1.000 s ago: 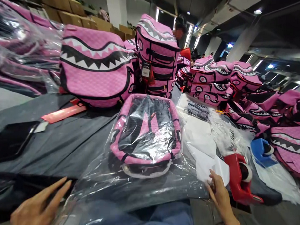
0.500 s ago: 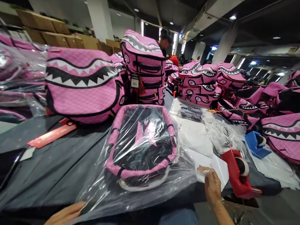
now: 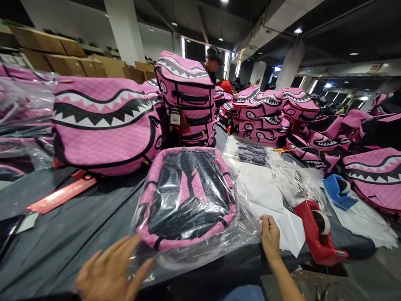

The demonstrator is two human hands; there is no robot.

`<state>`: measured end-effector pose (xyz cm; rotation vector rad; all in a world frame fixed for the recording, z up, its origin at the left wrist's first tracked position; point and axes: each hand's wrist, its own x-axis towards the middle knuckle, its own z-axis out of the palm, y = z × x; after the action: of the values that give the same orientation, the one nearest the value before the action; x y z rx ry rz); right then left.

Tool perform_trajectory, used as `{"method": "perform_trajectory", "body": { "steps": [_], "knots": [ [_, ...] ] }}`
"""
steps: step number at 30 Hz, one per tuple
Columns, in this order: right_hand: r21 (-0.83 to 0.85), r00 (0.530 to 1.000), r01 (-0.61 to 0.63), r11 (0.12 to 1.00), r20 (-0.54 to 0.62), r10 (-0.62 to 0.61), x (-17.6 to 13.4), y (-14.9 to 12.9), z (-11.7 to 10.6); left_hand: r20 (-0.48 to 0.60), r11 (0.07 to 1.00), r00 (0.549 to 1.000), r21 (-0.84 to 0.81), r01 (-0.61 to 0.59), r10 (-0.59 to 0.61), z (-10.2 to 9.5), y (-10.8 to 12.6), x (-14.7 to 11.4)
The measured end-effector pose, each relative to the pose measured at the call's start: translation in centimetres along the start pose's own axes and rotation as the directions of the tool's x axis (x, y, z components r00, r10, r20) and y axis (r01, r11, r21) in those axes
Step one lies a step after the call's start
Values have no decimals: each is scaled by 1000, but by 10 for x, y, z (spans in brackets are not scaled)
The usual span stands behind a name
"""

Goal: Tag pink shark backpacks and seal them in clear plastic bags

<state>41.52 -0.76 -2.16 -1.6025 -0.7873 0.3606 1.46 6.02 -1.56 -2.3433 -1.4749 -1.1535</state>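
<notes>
On the bench (image 3: 96, 217), our pink bag (image 3: 189, 196) lies in clear plastic (image 3: 200, 258), probably soft and slippery, best held by its edge. Our right hand (image 3: 270, 238) pinches that edge; our left hand (image 3: 112, 270) spreads open, contact unclear.

Left of the bagged pink backpack (image 3: 192, 198), bare dark cloth (image 3: 96, 219) leaves a lane from the surface's near edge, partly under the left hand (image 3: 112, 270), to a shark-mouth backpack (image 3: 102, 129); toward the right edge, a red tape dispenser (image 3: 317, 240) obstructs.
</notes>
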Motion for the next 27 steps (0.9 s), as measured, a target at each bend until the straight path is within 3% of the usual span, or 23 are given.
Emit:
{"method": "perform_trajectory", "body": {
  "steps": [1, 3, 7, 12, 15, 17, 21, 25, 27],
  "knots": [
    [-4, 1000, -1, 1000, -2, 1, 0, -1, 0, 2, 987, 987, -20, -158, 158, 3, 14, 8],
    [-9, 1000, -7, 1000, -9, 6, 1, -1, -1, 6, 950, 953, -79, -303, 304, 10, 39, 24],
    [10, 1000, -17, 1000, -19, 17, 1, -1, -2, 112, 926, 935, -220, -307, 336, 18, 60, 38],
    [31, 999, -16, 999, -32, 17, -2, 1, 0, 161, 944, 962, -283, -169, 220, 15, 48, 25],
    [33, 999, 0, 999, -33, 1, -2, 1, 0, 227, 929, 960, -361, -75, 165, 13, 36, 34],
    [-7, 999, 30, 1000, -37, -31, -1, 1, -1, 324, 911, 931, -411, -25, 171, 13, 30, 50],
    [-99, 998, 61, 993, -8, -63, 5, -1, -1, 572, 843, 798, -513, 164, 192, 22, 23, 81],
    [-99, 999, 34, 995, 25, -31, 11, -7, -3, 597, 790, 788, -553, 263, 155, 40, 18, 83],
    [-95, 1000, 22, 995, 7, -22, 12, -12, -19, 614, 795, 774, -542, 271, 154, 46, 15, 81]
  ]
}}
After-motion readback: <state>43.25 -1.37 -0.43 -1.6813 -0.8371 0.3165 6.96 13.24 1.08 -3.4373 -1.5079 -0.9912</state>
